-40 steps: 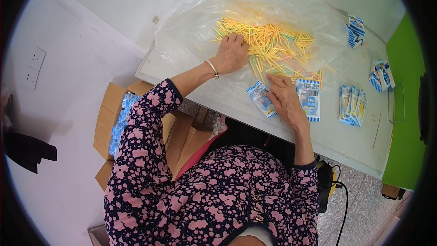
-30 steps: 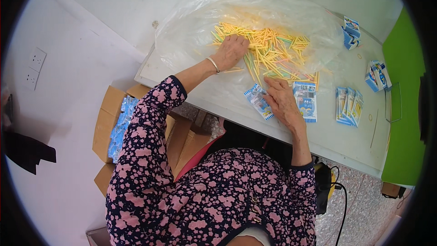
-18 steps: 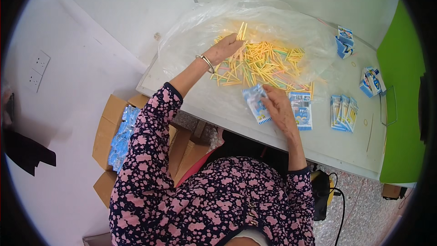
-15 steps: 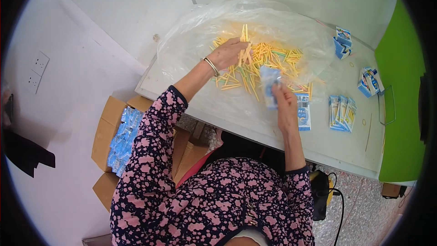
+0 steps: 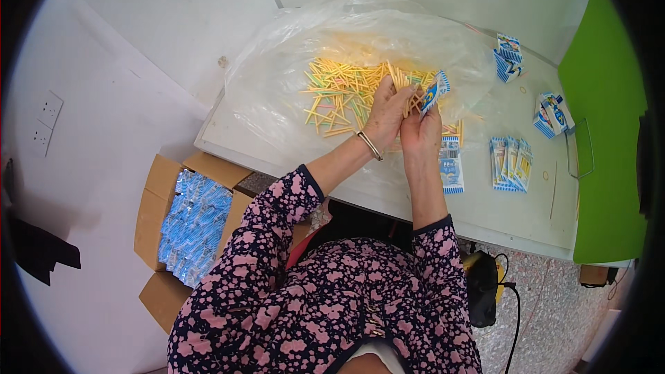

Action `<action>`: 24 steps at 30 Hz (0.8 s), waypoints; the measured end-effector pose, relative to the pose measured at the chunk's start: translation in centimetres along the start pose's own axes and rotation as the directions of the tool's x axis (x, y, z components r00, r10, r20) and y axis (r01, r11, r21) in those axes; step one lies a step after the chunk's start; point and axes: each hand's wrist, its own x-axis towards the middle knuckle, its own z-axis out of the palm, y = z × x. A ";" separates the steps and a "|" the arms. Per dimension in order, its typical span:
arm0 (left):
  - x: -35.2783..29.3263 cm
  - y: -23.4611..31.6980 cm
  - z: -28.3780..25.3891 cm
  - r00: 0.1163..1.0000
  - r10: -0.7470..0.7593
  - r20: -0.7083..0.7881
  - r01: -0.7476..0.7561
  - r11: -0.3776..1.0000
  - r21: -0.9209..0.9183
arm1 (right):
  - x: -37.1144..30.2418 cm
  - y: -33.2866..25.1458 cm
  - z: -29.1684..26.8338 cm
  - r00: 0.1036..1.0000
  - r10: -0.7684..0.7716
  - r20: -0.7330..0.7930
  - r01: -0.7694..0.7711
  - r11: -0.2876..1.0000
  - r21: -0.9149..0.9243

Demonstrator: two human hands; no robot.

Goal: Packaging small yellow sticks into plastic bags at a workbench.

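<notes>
My left hand (image 5: 388, 111), with a bangle at the wrist, is closed round a bunch of thin yellow sticks (image 5: 396, 76). Right beside it, my right hand (image 5: 422, 131) grips a small blue-and-white packet (image 5: 436, 88) that stands tilted. The sticks' lower ends meet the packet's near side between the hands; whether they are inside it I cannot tell. Behind the hands, a loose heap of yellow sticks (image 5: 339, 76), a few green or pink, lies on a clear plastic sheet (image 5: 263, 76). A flat blue-and-white packet (image 5: 451, 174) lies just right of my right wrist.
Several filled packets (image 5: 510, 164) overlap on the white table (image 5: 478, 208). Further right are more packets (image 5: 552, 116), a wire handle (image 5: 582, 156) and a green panel (image 5: 609, 131). An open cardboard box (image 5: 147, 218) full of blue packets (image 5: 197, 225) stands at the lower left.
My left hand has moved right and nearer with its sticks. My right hand has raised the packet, and both hands now meet over the heap.
</notes>
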 end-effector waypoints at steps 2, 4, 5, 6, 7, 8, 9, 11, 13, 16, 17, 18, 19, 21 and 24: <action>0.1 -0.3 0.3 0.995 0.060 -0.082 -0.059 0.998 0.005 | -0.2 0.1 0.5 1.000 -0.005 -0.003 0.005 1.000 0.010; -0.1 -0.4 0.5 0.994 0.076 -0.083 -0.077 0.997 -0.010 | -0.3 0.1 0.7 1.000 -0.013 -0.007 0.013 1.000 0.021; -0.1 -0.5 0.6 0.992 0.092 -0.083 -0.094 0.995 -0.024 | -0.3 0.0 0.6 1.000 -0.017 0.000 0.017 1.000 0.006; -0.2 -0.5 0.7 0.992 0.090 -0.083 -0.093 0.995 -0.024 | -0.3 -0.1 0.6 1.000 -0.021 0.007 0.022 1.000 -0.009; -0.3 -0.4 0.7 0.994 0.081 -0.080 -0.082 0.997 -0.012 | -0.4 -0.1 0.8 1.000 -0.020 0.006 0.020 1.000 -0.009; -0.3 -0.3 0.6 0.994 0.071 -0.077 -0.072 0.997 0.000 | -0.6 -0.1 1.0 1.000 -0.023 0.001 0.023 0.999 -0.042; -0.4 -0.3 0.6 0.994 0.071 -0.078 -0.071 0.997 0.000 | -0.7 -0.1 1.2 1.000 -0.026 -0.004 0.026 0.997 -0.075; -0.3 -0.5 0.2 0.996 0.038 -0.082 -0.040 0.999 -0.027 | -0.7 0.0 1.0 0.999 -0.033 0.000 0.033 0.996 -0.081; 0.1 -0.5 -0.3 0.997 0.000 -0.083 -0.007 0.996 -0.084 | -0.8 0.0 1.2 0.999 -0.039 0.004 0.039 0.995 -0.088; 0.3 -0.4 -0.3 0.996 -0.036 -0.077 0.025 0.990 -0.141 | -0.9 -0.2 1.3 0.999 -0.031 0.028 0.034 0.996 -0.087; 0.3 -0.3 0.1 0.997 -0.035 -0.070 0.025 0.990 -0.141 | -0.7 -0.2 1.2 0.998 -0.044 0.041 0.047 0.994 -0.100; 0.2 -0.2 0.4 0.997 -0.036 -0.069 0.027 0.990 -0.138 | -0.5 -0.3 1.1 0.997 -0.056 0.054 0.061 0.992 -0.112; 0.1 -0.1 0.5 0.998 -0.027 -0.054 0.021 0.993 -0.114 | -0.7 -0.3 1.3 0.997 -0.053 0.055 0.059 0.992 -0.113; 0.0 -0.1 0.1 0.999 -0.017 -0.041 0.013 0.996 -0.090 | -1.2 -0.2 1.8 0.998 -0.066 0.018 0.067 0.988 -0.140; 0.6 -0.7 -0.5 0.997 -0.054 -0.049 0.049 0.994 -0.099 | -0.5 -0.2 0.8 0.997 -0.062 0.045 0.066 0.991 -0.113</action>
